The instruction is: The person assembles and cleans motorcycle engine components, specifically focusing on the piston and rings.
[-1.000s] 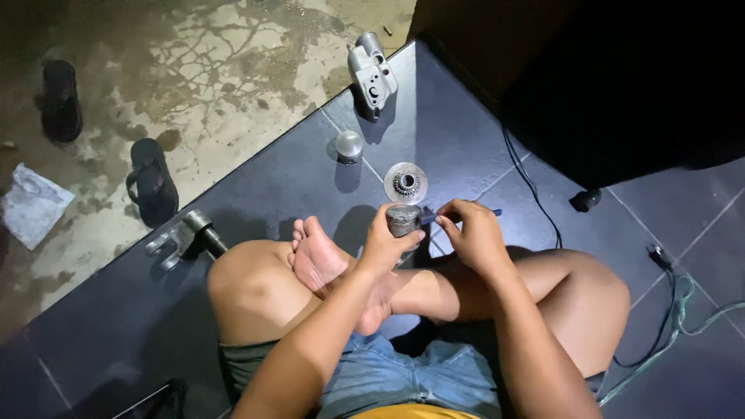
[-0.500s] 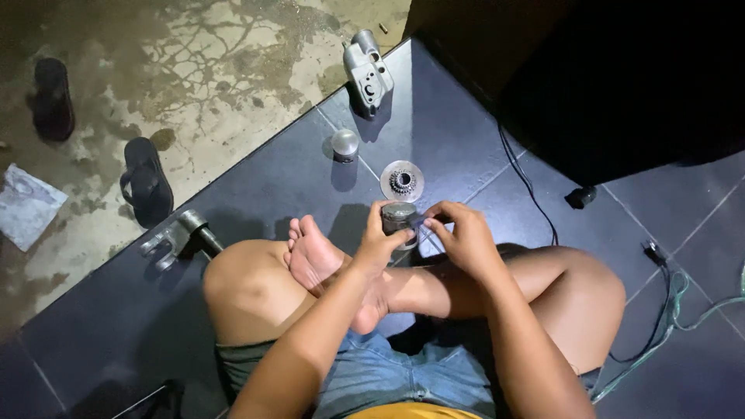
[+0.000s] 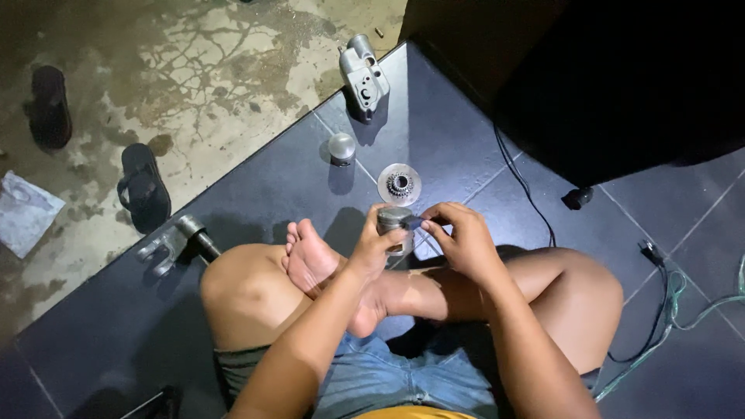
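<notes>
I sit cross-legged on dark floor tiles (image 3: 434, 132). My left hand (image 3: 375, 247) grips a grey metal cylinder (image 3: 393, 219) upright over my crossed legs. My right hand (image 3: 459, 237) is beside it, fingertips pinching a small dark piece (image 3: 415, 223) against the cylinder's upper side. Just beyond the cylinder, a round metal disc with a toothed gear in its centre (image 3: 399, 184) lies flat on the tile.
A small domed metal cap (image 3: 341, 147) and a grey cast housing (image 3: 364, 75) lie farther out on the tiles. A forked metal yoke (image 3: 172, 242) sits by my left knee. Two dark sandals (image 3: 144, 185) rest on stained concrete. Black cables (image 3: 528, 186) run along the right.
The view has shifted slightly. My hands stay on the cylinder in nearly the same place, the right fingers still working at its side.
</notes>
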